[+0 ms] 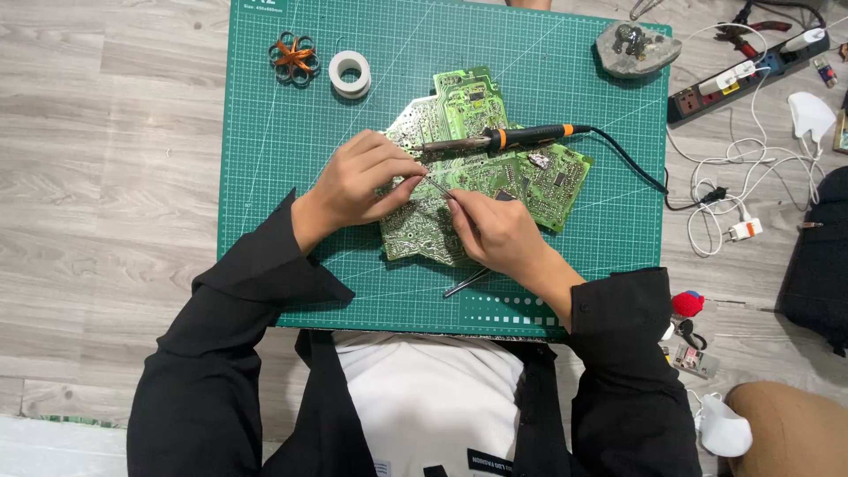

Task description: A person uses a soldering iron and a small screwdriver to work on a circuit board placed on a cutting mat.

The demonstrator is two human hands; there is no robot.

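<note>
Circuit boards (481, 159) of green laminate are laid overlapping in the middle of a green cutting mat (265, 141), which rests on grey wood-grain flooring (106, 177). The pale solder side of the lower board is turned up and is studded with small bright joints; the upper board carries dark chips and small parts. Such boards can be judged stiff, thin and light, yet fragile at their tracks and components, so they are best held by the bare edges rather than across the soldered faces.

The left hand (358, 185) is pressed on the left part of the boards, its fingers bent and drawn together at the tips around a thin metal piece (437, 187), seemingly a wire or tweezer tip. The right hand (499, 231) meets it from the other side, fingers pinched on the same slender piece; what exactly is gripped cannot be told. A thin metal tool (466, 283) pokes out below the right wrist.

A soldering iron (508, 138) with a black and orange handle is laid across the upper board, unheld, its cord trailing right. A roll of white tape (350, 72) and an orange-cored wire coil (294, 57) lie near the mat's top left, a grey stone-like stand (634, 49) at the top right, and a power strip (751, 75) with white cables beyond it
</note>
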